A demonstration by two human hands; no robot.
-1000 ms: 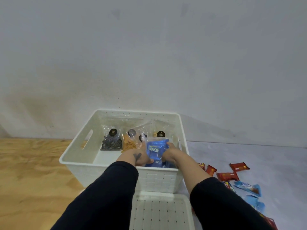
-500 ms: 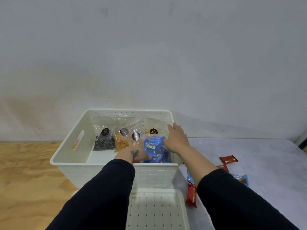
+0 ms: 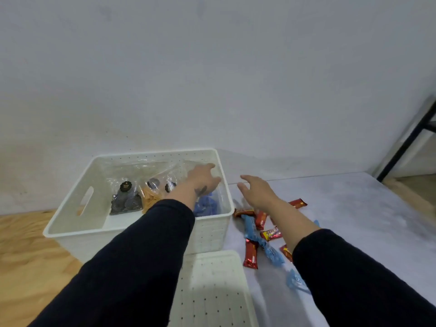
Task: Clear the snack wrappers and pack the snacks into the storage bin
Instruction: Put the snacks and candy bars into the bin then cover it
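Observation:
A white perforated storage bin (image 3: 70, 228) stands on the surface. Inside it lean clear bags of dark round snacks (image 3: 125, 199) and orange sticks (image 3: 149, 200), with a blue snack bag (image 3: 205, 206) at the right end. My left hand (image 3: 203, 179) hovers over the blue bag at the bin's right wall, fingers loosely spread, holding nothing. My right hand (image 3: 258, 191) is outside the bin, open in the air above a scatter of red bars (image 3: 250, 254) and blue wrappers (image 3: 251, 228) on the grey surface.
The bin's white perforated lid (image 3: 212, 291) lies flat in front of the bin. Bare wood (image 3: 26, 256) shows at the left, a grey sheet (image 3: 354, 208) at the right. A black metal frame leg (image 3: 410, 142) stands at the far right. A wall is close behind.
Both hands have let go of the blue bag, which now rests in the bin. My right hand moved out of the bin to the right, over the loose bars; the view swung right.

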